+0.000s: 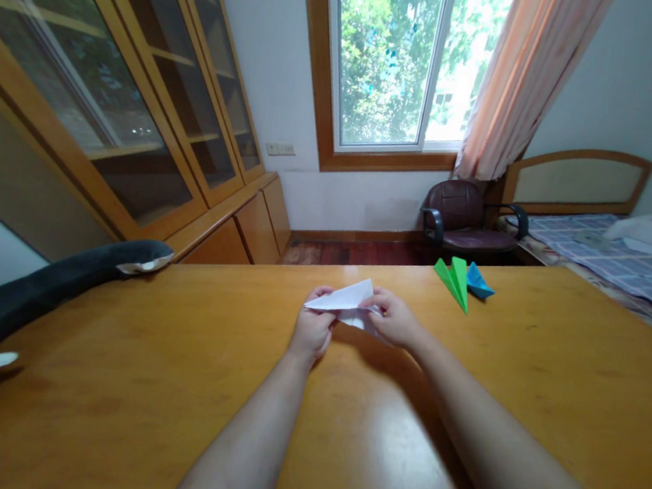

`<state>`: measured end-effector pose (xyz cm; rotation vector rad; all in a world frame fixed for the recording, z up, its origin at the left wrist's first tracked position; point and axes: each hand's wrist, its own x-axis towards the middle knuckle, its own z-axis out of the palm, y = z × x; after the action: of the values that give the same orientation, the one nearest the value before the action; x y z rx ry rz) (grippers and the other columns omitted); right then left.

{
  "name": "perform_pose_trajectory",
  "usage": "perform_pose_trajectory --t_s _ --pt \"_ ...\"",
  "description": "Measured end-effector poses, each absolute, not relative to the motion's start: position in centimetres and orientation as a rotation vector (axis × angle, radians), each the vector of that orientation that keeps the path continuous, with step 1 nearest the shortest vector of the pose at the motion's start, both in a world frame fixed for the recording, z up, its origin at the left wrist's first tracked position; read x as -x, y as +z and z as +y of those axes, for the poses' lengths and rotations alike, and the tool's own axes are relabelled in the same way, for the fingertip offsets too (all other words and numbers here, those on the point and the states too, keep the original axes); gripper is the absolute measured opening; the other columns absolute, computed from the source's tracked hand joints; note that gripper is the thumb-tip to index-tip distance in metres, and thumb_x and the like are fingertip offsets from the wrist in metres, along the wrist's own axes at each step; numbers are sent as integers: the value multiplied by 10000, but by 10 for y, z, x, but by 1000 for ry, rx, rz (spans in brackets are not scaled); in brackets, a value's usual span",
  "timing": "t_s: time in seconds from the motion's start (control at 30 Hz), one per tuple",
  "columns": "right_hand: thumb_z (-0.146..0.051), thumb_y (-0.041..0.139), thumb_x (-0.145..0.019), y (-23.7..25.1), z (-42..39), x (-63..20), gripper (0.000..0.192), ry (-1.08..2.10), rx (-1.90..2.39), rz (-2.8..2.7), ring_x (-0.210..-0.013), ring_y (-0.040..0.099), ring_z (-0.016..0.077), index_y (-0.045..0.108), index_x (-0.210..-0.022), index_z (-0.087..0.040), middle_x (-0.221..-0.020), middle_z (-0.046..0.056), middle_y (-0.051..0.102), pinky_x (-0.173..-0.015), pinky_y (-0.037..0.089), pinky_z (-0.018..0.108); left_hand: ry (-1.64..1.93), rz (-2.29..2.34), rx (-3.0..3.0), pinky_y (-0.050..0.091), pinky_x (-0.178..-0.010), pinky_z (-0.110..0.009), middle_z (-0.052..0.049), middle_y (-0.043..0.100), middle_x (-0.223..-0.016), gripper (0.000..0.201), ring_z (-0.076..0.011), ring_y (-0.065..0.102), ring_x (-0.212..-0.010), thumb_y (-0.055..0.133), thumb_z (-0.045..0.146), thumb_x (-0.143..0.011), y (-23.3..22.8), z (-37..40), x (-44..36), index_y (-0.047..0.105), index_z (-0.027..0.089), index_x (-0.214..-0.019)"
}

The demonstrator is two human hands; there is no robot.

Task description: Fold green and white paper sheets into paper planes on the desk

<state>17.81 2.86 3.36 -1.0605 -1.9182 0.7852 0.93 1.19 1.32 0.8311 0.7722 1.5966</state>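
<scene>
Just above the wooden table (215,389), both hands hold a piece of folded white paper (346,298). My left hand (313,333) is closed on its left, pointed end, with the thumb underneath the upper flap. At the right end, the fingers of my right hand (391,317) pinch the paper near a fold. One flap stands up as a slanted triangle, and another part hangs below it. Part of the paper is hidden by the fingers.
A green paper plane (454,281) and a blue paper boat (479,282) lie at the far right of the table. A dark plush toy (57,277) rests along the left edge. Beyond the table stand a brown armchair (464,217), a bed (586,235) and a glass-door cabinet (159,100).
</scene>
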Motion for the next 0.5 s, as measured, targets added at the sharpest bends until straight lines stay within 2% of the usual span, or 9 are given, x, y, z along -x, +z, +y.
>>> perform_pose_trajectory --t_s 0.2,0.37,0.5 --pt "-157 540 -742 48 27 -183 180 816 1244 -1923 -685 591 155 675 -625 -183 -682 12 670 -626 427 236 1510 782 -902 489 -694 -207 4 672 -885 474 -124 634 -783 827 124 -497 14 9 -5 578 187 -895" --pt "-251 581 -752 49 30 -192 159 950 1376 -1859 -525 501 116 679 -659 -167 -579 -20 608 -483 328 219 1421 799 -936 497 -634 -202 -8 675 -877 456 -120 632 -738 894 242 -483 14 9 2 604 166 -828" --pt "-373 617 -752 54 28 -197 241 1109 1377 -1817 -494 457 102 687 -679 -155 -561 -20 583 -450 289 212 1410 826 -896 522 -598 -233 6 666 -780 472 -107 611 -637 888 358 -511 16 9 3 592 165 -824"
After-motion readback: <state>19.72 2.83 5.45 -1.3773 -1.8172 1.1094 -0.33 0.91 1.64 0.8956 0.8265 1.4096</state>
